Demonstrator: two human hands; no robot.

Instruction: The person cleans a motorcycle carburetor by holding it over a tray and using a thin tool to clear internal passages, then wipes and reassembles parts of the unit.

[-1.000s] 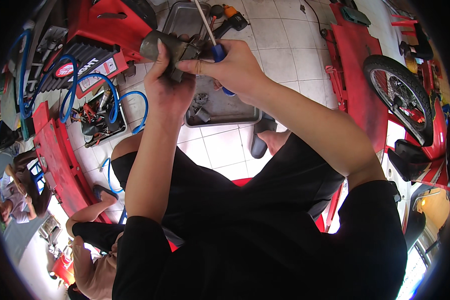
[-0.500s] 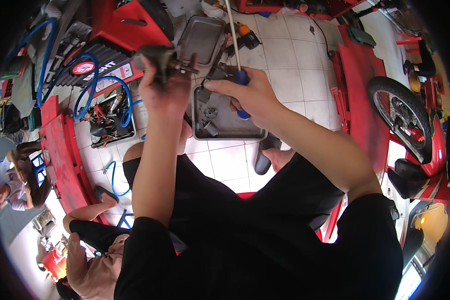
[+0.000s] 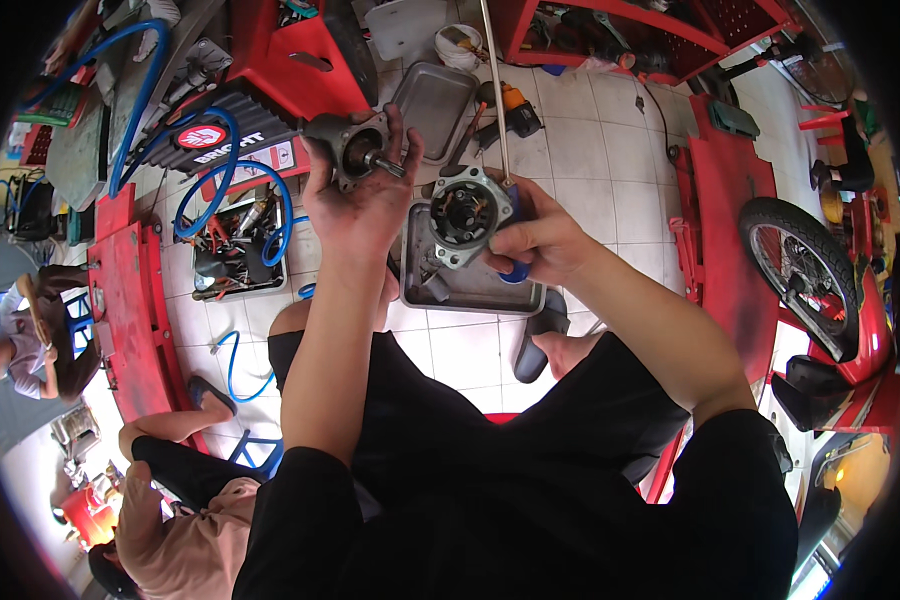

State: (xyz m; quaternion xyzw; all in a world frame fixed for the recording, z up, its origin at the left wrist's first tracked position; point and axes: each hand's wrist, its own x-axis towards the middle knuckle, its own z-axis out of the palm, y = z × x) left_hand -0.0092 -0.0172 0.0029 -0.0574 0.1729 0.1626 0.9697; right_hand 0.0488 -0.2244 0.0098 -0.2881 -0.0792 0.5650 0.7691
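My left hand (image 3: 362,205), its fingers darkened with grime, cradles a dark metal housing (image 3: 342,142) with a short shaft (image 3: 382,163) sticking out of its open face. Close to its right, my right hand (image 3: 545,235) grips a round flanged metal housing (image 3: 464,216), its hollow inside turned up toward me. Also held in that hand is a long screwdriver (image 3: 498,95); parts of its blue handle show beside the fingers and its shaft points away. Below the hands lies a grey metal tray (image 3: 490,296) with small metal parts (image 3: 436,287) in it.
A second grey tray (image 3: 438,95) and a yellow-black power tool (image 3: 513,112) lie farther off. At left are a tray of tools (image 3: 235,245), a blue air hose (image 3: 232,150) and a red lift (image 3: 130,300). A motorcycle wheel (image 3: 805,270) stands right. Another person (image 3: 190,530) sits at lower left.
The round flanged housing now shows in my right hand, turned face up. My left hand has turned its dark housing so the open face and shaft show. The view has shifted slightly.
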